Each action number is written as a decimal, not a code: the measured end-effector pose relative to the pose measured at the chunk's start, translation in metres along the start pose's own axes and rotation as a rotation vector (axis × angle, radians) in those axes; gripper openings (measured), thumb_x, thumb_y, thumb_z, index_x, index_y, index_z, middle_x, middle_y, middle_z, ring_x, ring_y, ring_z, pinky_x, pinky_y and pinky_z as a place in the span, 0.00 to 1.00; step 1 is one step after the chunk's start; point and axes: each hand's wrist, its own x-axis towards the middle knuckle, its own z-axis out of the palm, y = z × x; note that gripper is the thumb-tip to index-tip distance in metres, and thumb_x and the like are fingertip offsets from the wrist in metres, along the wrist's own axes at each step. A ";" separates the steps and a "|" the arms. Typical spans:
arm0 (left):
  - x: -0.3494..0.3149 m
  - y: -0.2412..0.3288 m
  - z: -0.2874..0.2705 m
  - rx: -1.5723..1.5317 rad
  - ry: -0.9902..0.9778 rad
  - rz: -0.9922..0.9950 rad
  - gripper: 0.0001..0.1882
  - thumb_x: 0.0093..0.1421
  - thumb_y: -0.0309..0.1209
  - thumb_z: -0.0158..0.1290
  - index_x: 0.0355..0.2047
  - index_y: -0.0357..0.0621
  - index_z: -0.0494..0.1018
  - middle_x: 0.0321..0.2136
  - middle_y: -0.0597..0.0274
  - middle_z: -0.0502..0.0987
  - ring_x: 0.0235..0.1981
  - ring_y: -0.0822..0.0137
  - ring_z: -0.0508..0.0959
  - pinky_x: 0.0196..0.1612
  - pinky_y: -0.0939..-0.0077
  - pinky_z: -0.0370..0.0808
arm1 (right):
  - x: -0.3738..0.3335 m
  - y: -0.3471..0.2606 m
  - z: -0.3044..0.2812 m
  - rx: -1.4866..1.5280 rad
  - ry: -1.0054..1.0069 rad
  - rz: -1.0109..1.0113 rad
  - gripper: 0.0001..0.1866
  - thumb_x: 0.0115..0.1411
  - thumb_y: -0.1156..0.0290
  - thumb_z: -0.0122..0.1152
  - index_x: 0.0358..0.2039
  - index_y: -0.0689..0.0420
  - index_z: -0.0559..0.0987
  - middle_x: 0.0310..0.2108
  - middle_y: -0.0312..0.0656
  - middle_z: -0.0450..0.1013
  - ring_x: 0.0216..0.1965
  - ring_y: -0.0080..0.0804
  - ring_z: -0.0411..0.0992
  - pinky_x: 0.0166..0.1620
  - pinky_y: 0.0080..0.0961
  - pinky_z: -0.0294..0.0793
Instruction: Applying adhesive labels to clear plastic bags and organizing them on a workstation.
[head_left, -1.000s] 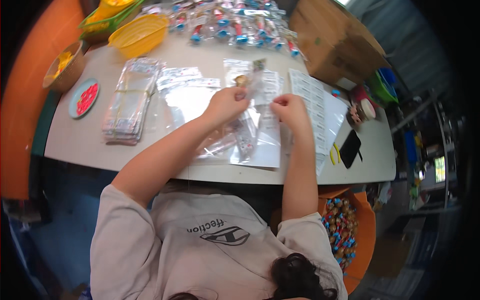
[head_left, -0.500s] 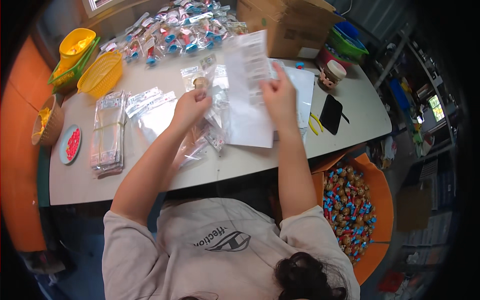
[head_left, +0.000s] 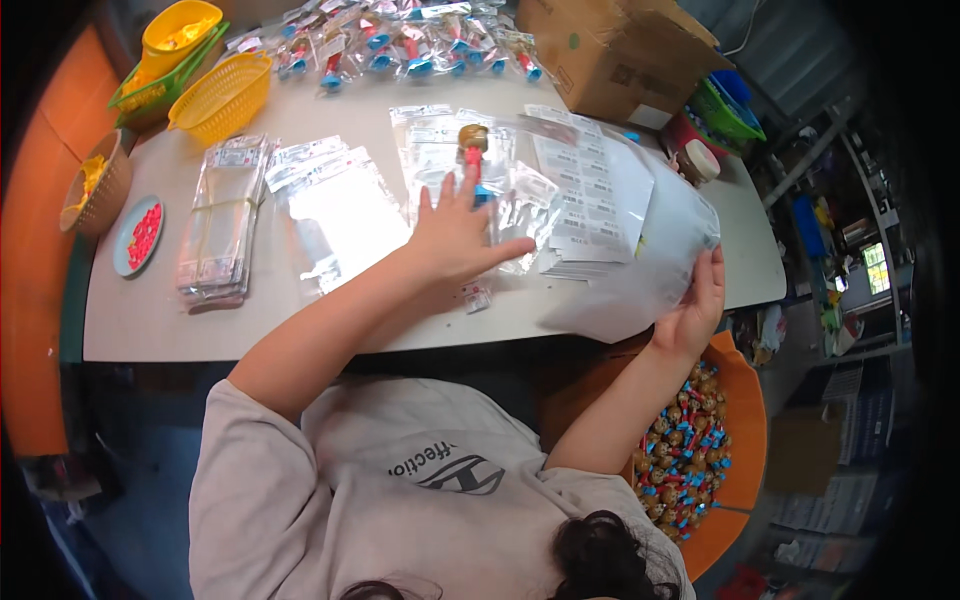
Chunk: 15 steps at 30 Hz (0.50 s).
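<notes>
One toy (head_left: 473, 155), brown ball head, red stem, blue end: it is lying just left of the printed label sheets (head_left: 590, 200), its long axis running near to far, roughly in line with their left edge, head pointing away from us, blue end pointing toward us. Clear bags (head_left: 430, 130) are lying beneath it; whether one is enclosing it, we cannot tell. One left hand (head_left: 450, 235): fingers spreading wide over the blue end, left of the label sheets; contact, we cannot tell. One right hand (head_left: 695, 300): holding a whitish sheet (head_left: 640, 290) by its edge, right of and nearer than the label sheets. Containers, we are listing by place. Far left of the label sheets: a tan basket (head_left: 112, 180) holding yellow pieces; a blue plate (head_left: 121, 245) holding small pinkish-red pieces; a yellow bowl (head_left: 160, 20) holding yellow pieces; a yellow slatted basket (head_left: 220, 100). Behind the label sheets: a cardboard box (head_left: 600, 60), its contents hiding from us. Nearer than the label sheets, to the right: an orange bin (head_left: 745, 440) holding many similar brown-headed toys.
</notes>
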 end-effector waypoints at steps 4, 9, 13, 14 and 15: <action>0.003 0.013 0.010 0.121 -0.081 0.041 0.54 0.51 0.78 0.39 0.67 0.54 0.61 0.71 0.38 0.37 0.70 0.31 0.43 0.65 0.29 0.41 | -0.001 0.004 0.000 0.128 -0.095 0.043 0.19 0.69 0.72 0.50 0.58 0.63 0.68 0.56 0.45 0.71 0.56 0.34 0.70 0.59 0.33 0.70; 0.001 0.019 0.011 0.106 -0.050 -0.069 0.54 0.49 0.78 0.42 0.68 0.58 0.59 0.71 0.40 0.37 0.68 0.27 0.43 0.58 0.17 0.42 | -0.004 0.012 0.023 0.024 -0.134 0.080 0.20 0.69 0.72 0.49 0.60 0.62 0.67 0.56 0.45 0.70 0.56 0.33 0.70 0.59 0.32 0.70; 0.005 0.026 0.011 0.179 -0.004 -0.312 0.57 0.47 0.78 0.45 0.70 0.58 0.55 0.72 0.42 0.37 0.69 0.28 0.42 0.60 0.20 0.41 | -0.002 0.014 0.034 -0.039 -0.111 0.084 0.19 0.69 0.72 0.49 0.59 0.63 0.68 0.55 0.45 0.71 0.55 0.33 0.71 0.58 0.32 0.71; 0.007 0.028 0.010 0.167 -0.003 -0.391 0.58 0.46 0.78 0.46 0.71 0.57 0.53 0.72 0.42 0.37 0.69 0.28 0.41 0.60 0.21 0.40 | 0.000 0.016 0.035 -0.034 -0.105 0.096 0.18 0.69 0.72 0.49 0.58 0.63 0.69 0.54 0.45 0.72 0.55 0.33 0.72 0.58 0.32 0.72; 0.011 0.029 0.011 0.162 -0.002 -0.397 0.58 0.46 0.78 0.46 0.71 0.57 0.53 0.72 0.42 0.37 0.69 0.28 0.41 0.60 0.21 0.40 | 0.002 0.017 0.036 -0.030 -0.098 0.108 0.17 0.69 0.72 0.49 0.57 0.62 0.70 0.53 0.45 0.73 0.54 0.33 0.72 0.57 0.32 0.72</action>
